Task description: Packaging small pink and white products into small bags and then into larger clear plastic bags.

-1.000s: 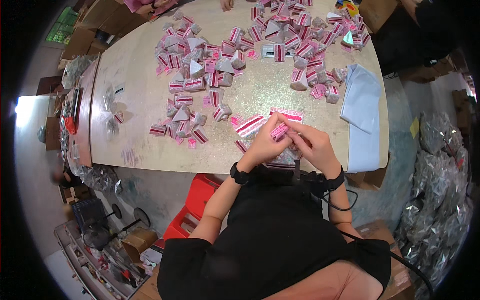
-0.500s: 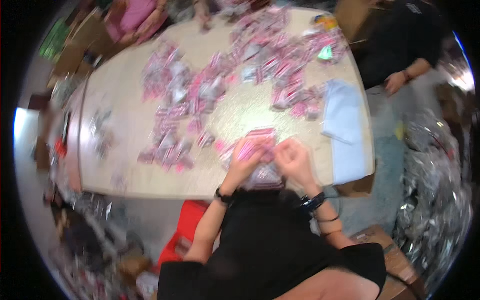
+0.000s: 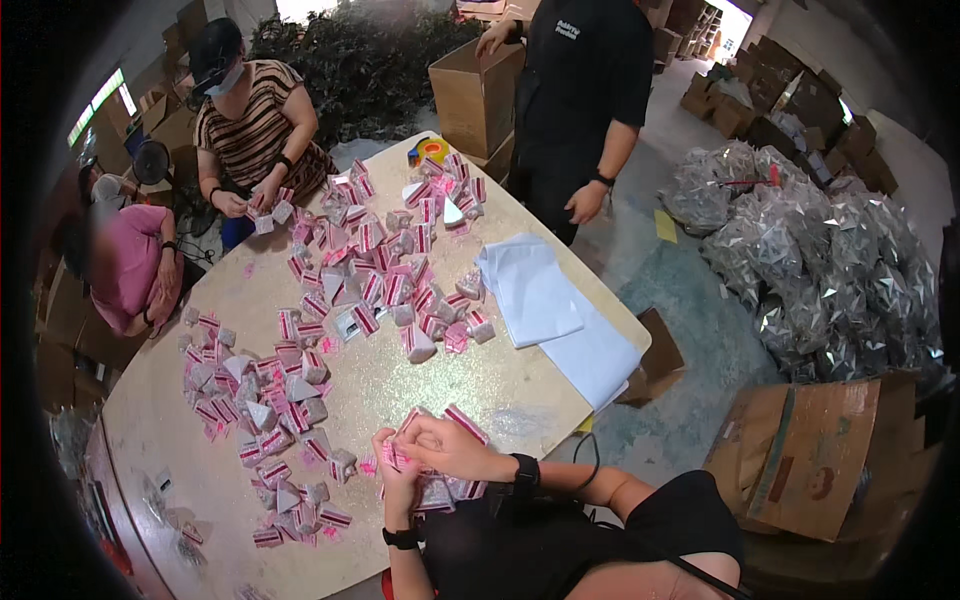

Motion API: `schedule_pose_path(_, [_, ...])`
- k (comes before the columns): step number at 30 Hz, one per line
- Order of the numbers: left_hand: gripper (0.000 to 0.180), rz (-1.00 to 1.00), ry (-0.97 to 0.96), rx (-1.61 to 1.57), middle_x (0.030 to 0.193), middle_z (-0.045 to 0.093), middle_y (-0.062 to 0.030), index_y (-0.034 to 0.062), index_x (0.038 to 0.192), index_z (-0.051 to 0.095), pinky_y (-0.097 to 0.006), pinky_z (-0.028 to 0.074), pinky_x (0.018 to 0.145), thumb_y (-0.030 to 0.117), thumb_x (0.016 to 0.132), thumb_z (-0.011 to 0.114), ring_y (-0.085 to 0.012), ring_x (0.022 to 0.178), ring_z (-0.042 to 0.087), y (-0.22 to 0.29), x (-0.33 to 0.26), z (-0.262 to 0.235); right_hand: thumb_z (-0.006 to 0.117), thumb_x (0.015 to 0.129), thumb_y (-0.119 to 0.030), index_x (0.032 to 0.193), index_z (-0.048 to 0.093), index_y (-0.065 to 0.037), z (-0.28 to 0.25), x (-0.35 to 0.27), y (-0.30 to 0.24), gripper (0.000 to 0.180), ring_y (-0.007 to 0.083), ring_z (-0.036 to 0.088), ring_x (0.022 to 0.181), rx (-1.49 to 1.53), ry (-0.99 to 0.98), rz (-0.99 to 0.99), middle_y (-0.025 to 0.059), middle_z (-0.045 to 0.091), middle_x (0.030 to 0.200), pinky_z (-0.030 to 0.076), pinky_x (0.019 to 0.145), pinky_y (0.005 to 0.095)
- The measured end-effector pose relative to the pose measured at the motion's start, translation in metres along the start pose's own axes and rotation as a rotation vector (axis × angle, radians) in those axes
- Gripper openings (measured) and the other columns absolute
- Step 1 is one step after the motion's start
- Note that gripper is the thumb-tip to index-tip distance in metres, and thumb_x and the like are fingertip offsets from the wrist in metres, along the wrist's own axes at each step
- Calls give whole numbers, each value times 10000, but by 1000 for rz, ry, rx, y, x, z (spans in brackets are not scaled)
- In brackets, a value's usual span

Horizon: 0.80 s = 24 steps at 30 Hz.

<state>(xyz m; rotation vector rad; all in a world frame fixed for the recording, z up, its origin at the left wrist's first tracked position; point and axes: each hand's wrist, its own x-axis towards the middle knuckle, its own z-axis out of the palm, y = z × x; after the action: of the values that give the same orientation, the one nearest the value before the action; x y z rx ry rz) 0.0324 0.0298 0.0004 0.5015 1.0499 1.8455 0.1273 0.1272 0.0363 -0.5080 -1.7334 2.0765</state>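
You are gripping a small pink-and-white packet at the near table edge, both hands closed on it: left hand pinching its lower end, right hand covering the top. It looks light, thin and easily creased, so holding it by the edges seems safest. More packets are crowding the left; bare table is lying ahead, white sheets to the right.

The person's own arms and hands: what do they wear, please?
Both forearms are bare, with no gloves. The left hand has a black band at the wrist, and the right hand has a wider black watch-like band. The upper body wears a black short-sleeved top.
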Motion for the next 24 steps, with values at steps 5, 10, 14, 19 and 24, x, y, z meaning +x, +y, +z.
schedule_pose_path(5, [521,-103,69,339,879,495,-27,113,1184,249,-219,458,646,6,808,592,-92,744,522,5,0,-6,521,897,-118,958,572,27,-17,-9,-2,165,76,559,807,103,32,95,51,593,868,463,622,224])
schedule_pose_path(10, [392,-83,149,293,842,517,-34,67,1152,345,-200,442,572,9,834,566,-65,686,508,13,1,9,578,851,-165,1097,567,-53,-32,-12,-4,271,121,608,752,-412,-67,-209,91,608,931,493,585,299])
schedule_pose_path(14, [305,-159,60,381,823,556,-37,11,1099,462,-210,453,596,47,827,594,-83,697,538,15,5,14,669,724,-251,1249,460,-99,-29,-11,-31,585,222,605,714,-921,-192,-421,100,607,953,489,580,320])
schedule_pose_path(19, [205,-361,-24,287,803,582,-34,3,1054,530,-204,444,573,103,875,543,-91,683,552,30,8,21,689,627,-258,1174,482,-55,-27,-6,-25,619,255,607,717,-943,-144,-582,104,600,955,491,549,320])
schedule_pose_path(24, [149,-351,-45,298,784,569,-33,19,992,533,-197,439,577,140,918,488,-85,694,548,19,3,8,682,627,-251,1117,500,-56,-24,-8,-26,559,255,614,723,-923,-137,-611,117,600,942,489,548,328])
